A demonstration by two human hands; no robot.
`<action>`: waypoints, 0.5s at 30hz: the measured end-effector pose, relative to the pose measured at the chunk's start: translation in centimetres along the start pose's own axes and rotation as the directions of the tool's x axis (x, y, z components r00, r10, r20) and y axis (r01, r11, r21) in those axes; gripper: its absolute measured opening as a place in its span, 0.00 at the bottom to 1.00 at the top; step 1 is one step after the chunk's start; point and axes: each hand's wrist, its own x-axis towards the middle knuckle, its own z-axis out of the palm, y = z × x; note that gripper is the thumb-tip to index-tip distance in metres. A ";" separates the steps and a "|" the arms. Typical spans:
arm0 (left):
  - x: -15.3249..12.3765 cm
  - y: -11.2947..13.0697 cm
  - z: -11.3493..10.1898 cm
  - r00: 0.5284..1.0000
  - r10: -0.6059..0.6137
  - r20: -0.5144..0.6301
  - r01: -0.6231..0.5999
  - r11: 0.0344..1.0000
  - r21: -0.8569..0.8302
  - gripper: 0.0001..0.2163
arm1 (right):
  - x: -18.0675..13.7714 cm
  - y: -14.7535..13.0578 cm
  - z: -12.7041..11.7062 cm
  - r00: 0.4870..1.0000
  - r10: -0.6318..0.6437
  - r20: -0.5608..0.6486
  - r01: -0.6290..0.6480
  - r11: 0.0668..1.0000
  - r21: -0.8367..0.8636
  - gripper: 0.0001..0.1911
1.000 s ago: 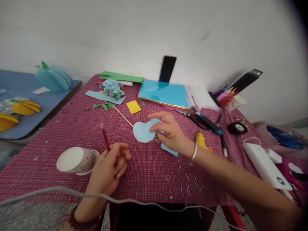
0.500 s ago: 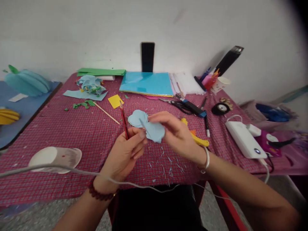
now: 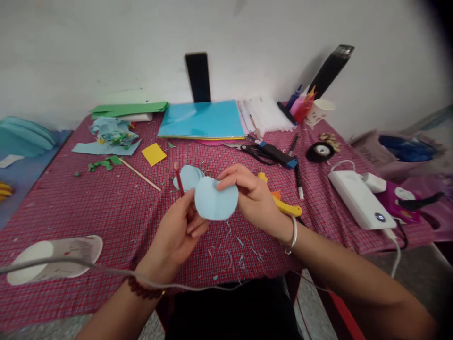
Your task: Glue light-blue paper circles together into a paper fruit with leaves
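Observation:
A light blue rounded paper cutout [image 3: 216,200], creased down its middle, is held between both hands above the table. My left hand [image 3: 177,226] pinches its left edge and also keeps a dark red pencil [image 3: 179,179] upright between thumb and fingers. My right hand [image 3: 256,200] grips the upper right edge, fingers on the front face. Behind the held piece, more light blue cutouts [image 3: 189,176] lie stacked on the checked cloth. Thin paper scraps [image 3: 241,259] are scattered below the hands.
A yellow glue gun [image 3: 288,208] lies beside my right wrist. Scissors [image 3: 256,152] and a box cutter [image 3: 278,155] are behind it. A paper cup [image 3: 71,257] lies on its side at left; a white power bank [image 3: 363,200] is at right. A cable [image 3: 106,269] crosses my left wrist.
The paper cutout was folded over and blurred; now it is opened nearly flat, facing me. My left hand still has the pencil. The view has shifted slightly right.

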 end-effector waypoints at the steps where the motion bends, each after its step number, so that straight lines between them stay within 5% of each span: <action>1: -0.2 -0.2 0.0 0.999 -0.034 0.009 0.034 0.999 -0.021 0.10 | -0.1 0.1 0.0 0.997 -0.074 0.015 0.075 0.995 -0.058 0.10; 5: -1.4 -0.9 0.2 0.993 -0.107 0.053 0.111 0.991 -0.074 0.09 | -0.5 0.1 0.3 0.972 -0.204 0.119 0.225 0.954 -0.199 0.13; 10: -2.4 -0.7 0.4 0.997 -0.041 0.069 0.048 0.994 -0.099 0.08 | -0.7 -0.7 0.8 0.965 -0.172 0.199 0.218 0.947 -0.238 0.12; 12: -2.4 -0.3 0.4 0.999 0.008 0.048 -0.006 0.999 -0.045 0.09 | -0.4 -1.5 0.9 0.985 -0.097 0.143 0.119 0.981 -0.151 0.11; 15: -1.8 0.5 0.6 0.982 0.189 0.020 -0.190 0.974 0.124 0.16 | 0.2 -2.8 1.0 0.978 0.179 0.105 -0.190 0.977 0.100 0.12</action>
